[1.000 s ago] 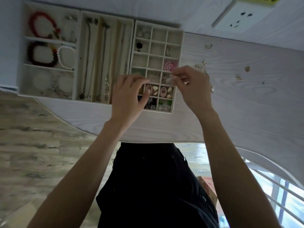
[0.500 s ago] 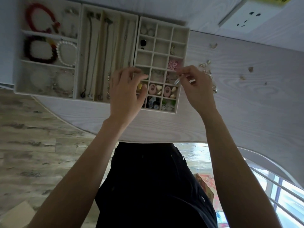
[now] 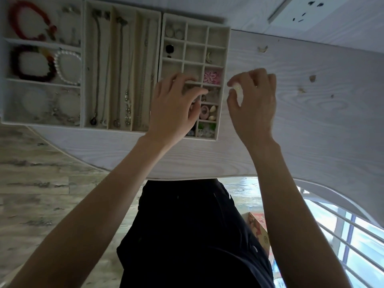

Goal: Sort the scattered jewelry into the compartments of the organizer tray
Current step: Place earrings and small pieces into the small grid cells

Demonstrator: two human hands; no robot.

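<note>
Pale wood-grain tabletop (image 3: 311,129) filled the view, with grey plank flooring off to the left and white window bars down at the lower right. Up against the far edge sat the organizer tray (image 3: 227,84), a grid of small square compartments, flanked on its left by a long-slot tray (image 3: 122,9) with necklaces laid in its channels and, further left, a bracelet tray (image 3: 82,65) with a red bracelet (image 3: 25,23), a dark beaded one (image 3: 29,65) and a pearl bracelet (image 3: 66,67).

Left hand (image 3: 174,107) hovered over the lower middle of the grid, fingers loosely curled and spread; whether it was gripping anything could not be made out. Right hand (image 3: 253,102) was just beside the tray's right wall, over bare table, thumb and forefinger pinching a small pale piece (image 3: 235,88), too blurred to name.

Inside the grid, pink flower pieces (image 3: 212,76) sat in a right-column cell, a black stud (image 3: 170,48) in the left column and two rings (image 3: 174,32) in the top-left cell. Loose jewelry bits (image 3: 262,48) were still scattered on the table, well apart from the tray on its right.
</note>
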